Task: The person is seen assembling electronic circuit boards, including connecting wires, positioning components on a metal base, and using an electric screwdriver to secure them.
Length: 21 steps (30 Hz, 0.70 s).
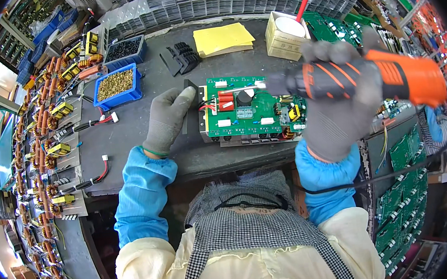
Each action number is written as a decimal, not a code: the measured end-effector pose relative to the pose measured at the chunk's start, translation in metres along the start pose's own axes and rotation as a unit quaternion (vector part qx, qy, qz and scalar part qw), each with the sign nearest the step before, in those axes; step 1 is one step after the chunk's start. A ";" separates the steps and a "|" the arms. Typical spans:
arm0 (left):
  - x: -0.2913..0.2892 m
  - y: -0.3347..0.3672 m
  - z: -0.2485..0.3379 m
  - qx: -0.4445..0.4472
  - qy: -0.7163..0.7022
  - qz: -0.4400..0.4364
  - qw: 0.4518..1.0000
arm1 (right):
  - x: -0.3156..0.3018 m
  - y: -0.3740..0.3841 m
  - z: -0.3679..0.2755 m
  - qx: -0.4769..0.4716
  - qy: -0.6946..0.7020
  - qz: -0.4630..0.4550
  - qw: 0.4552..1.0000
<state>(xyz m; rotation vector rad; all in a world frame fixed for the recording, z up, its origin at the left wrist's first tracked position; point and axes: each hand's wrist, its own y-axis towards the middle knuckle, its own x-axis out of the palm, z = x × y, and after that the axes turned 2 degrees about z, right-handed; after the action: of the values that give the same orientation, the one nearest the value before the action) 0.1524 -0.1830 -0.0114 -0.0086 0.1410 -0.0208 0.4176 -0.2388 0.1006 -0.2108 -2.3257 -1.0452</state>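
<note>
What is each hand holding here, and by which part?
Right hand grips the orange electric screwdriver around its body. Left hand holds nothing, pressing the circuit board's left edge.

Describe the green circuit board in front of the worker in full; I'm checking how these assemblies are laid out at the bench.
The green circuit board lies flat on the dark worktable, component side up, long side across the view. It carries white connectors, a red part, a round black part, a small yellow transformer and a copper coil near its right edge. A black finned heat sink runs along its left end, where the gloved left hand presses. The right hand holds an orange and black power screwdriver, its bit pointing at the board's upper middle.
</note>
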 end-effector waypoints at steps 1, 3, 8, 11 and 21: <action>-0.001 0.000 0.000 -0.006 0.009 -0.002 1.000 | 0.009 0.002 0.008 0.007 -0.014 -0.003 1.000; -0.003 0.003 0.002 -0.017 0.026 -0.009 0.999 | 0.020 0.006 0.025 0.017 -0.058 -0.012 0.998; -0.005 0.006 0.002 0.017 0.066 -0.012 0.998 | 0.030 0.005 0.052 0.047 -0.151 -0.022 0.987; -0.008 0.008 -0.002 0.011 0.083 -0.023 0.996 | 0.037 0.001 0.060 0.080 -0.141 -0.006 0.987; -0.012 0.014 -0.020 0.047 0.066 -0.016 0.997 | 0.058 0.015 0.067 0.127 -0.137 -0.079 0.979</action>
<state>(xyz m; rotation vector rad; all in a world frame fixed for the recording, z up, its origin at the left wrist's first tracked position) 0.1380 -0.1688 -0.0298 0.0840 0.2725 -0.0603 0.3459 -0.1848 0.1076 -0.0745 -2.7372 -0.8199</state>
